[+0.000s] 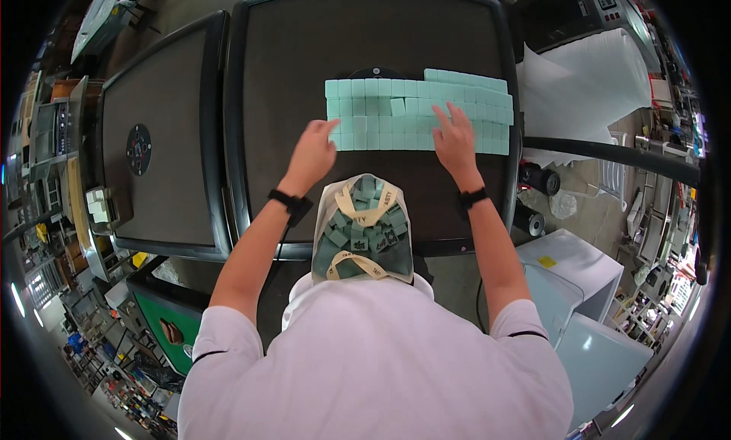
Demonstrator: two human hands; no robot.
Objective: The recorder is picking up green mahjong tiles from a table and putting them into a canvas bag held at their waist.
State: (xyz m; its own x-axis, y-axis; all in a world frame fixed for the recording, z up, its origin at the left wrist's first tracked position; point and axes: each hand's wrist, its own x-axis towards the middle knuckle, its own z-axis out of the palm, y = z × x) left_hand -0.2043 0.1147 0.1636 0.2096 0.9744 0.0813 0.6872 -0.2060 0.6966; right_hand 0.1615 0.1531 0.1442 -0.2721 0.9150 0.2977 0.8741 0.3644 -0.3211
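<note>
Pale green mahjong tiles (378, 124) lie face down in several tight rows on a dark mahjong table (297, 44). One tile (397, 106) in the middle sits slightly crooked, and a shorter row (466, 78) runs along the back right. At the block's left end is my left hand (311, 152), its fingers apart and the fingertips at the end tiles; whether they press on them I cannot tell. My right hand (455, 141) reaches over the right half of the rows with fingers spread, holding nothing. Between my forearms, a bag (364, 227) with cream handles holds many more mahjong tiles.
Another dark table (171, 82) with a round centre panel stands close on the left. A large white foam roll (590, 82) lies beyond the right edge, near a dark bar (617, 157). White cabinets (567, 265) stand at the lower right, a green-topped table (164, 326) at the lower left.
</note>
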